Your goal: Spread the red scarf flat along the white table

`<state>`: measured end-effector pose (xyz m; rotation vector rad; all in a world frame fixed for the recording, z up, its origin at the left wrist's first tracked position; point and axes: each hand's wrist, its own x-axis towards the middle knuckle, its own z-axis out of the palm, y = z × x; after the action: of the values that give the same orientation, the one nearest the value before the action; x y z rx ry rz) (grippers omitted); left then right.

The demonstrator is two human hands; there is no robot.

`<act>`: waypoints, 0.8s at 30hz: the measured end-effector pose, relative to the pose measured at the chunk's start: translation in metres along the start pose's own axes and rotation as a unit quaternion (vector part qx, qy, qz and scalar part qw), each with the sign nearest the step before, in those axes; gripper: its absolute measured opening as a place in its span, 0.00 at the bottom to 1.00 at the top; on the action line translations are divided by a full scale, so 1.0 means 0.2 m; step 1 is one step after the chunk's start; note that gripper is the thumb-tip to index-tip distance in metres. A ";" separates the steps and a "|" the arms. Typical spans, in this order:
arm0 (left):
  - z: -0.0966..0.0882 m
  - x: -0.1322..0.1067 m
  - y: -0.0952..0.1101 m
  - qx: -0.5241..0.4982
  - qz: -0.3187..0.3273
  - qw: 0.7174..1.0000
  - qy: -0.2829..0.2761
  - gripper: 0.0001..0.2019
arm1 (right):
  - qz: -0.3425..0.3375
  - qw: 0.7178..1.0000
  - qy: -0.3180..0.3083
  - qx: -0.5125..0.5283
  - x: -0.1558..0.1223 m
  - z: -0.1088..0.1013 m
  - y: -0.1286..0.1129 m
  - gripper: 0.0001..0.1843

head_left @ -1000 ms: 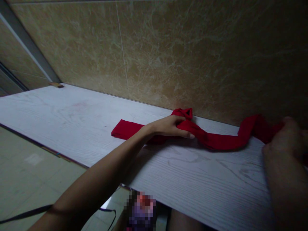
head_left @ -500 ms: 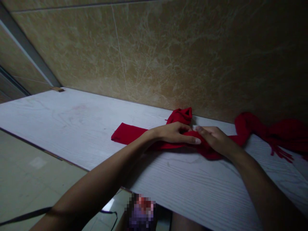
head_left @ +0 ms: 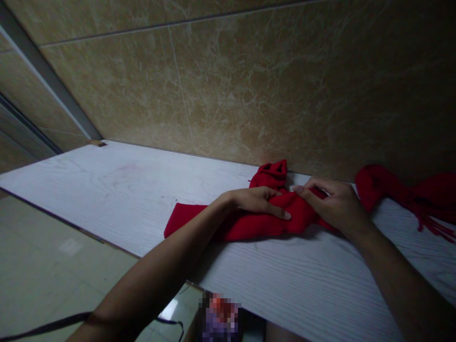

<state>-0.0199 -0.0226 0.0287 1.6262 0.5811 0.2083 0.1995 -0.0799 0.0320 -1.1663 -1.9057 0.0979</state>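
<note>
A red scarf [head_left: 263, 225] lies on the white wood-grain tabletop, its left part folded into a flat band. Across this band rests my left hand [head_left: 253, 199], gripping the cloth with the thumb on top and the other fingertips partly hidden in the fabric. My right hand [head_left: 338, 202] pinches a bunched part of the scarf just to the right, between thumb and fingers. Behind my left hand a crumpled red end [head_left: 270, 173] rises near the wall. More red cloth with a fringe [head_left: 436, 227] trails off to the right.
A tan marble-patterned tile wall [head_left: 228, 95] runs along the table's back edge. At the far left corner sits a small brown block [head_left: 97, 142]. A dark strap [head_left: 46, 325] hangs below my left forearm, over the pale tiled floor [head_left: 46, 266]. A pixelated patch covers something below the table edge.
My right hand has shifted slightly right and lifted its fingers higher. The cloth between my hands is spread wider and smoother, and the folded band's left end has come nearer. The view has tilted a little.
</note>
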 end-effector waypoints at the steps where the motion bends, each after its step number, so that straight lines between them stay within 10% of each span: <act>1: 0.00 0.00 0.00 -0.016 0.005 1.000 0.008 0.16 | -0.017 1.000 0.011 -0.001 0.00 0.00 0.00 0.16; 7: 0.00 0.03 -0.01 -0.147 0.054 0.985 0.071 0.03 | -0.012 0.996 0.085 0.003 0.02 -0.02 -0.02 0.17; 16: -0.02 0.07 -0.01 -0.270 0.098 0.948 0.140 0.07 | 0.243 0.932 -0.222 0.151 -0.02 0.06 -0.02 0.44; 21: 0.03 0.05 0.03 -0.372 0.096 0.921 0.066 0.17 | 0.333 0.883 -0.222 0.244 -0.02 0.11 0.00 0.50; 24: 0.04 0.06 0.04 -0.404 0.093 0.908 0.064 0.20 | 0.353 0.860 -0.115 0.350 -0.01 0.14 -0.02 0.43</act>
<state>-0.0052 -0.0239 0.0323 0.8540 0.3572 0.6138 0.1777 -0.0744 0.0153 -1.2827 -1.3177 1.2699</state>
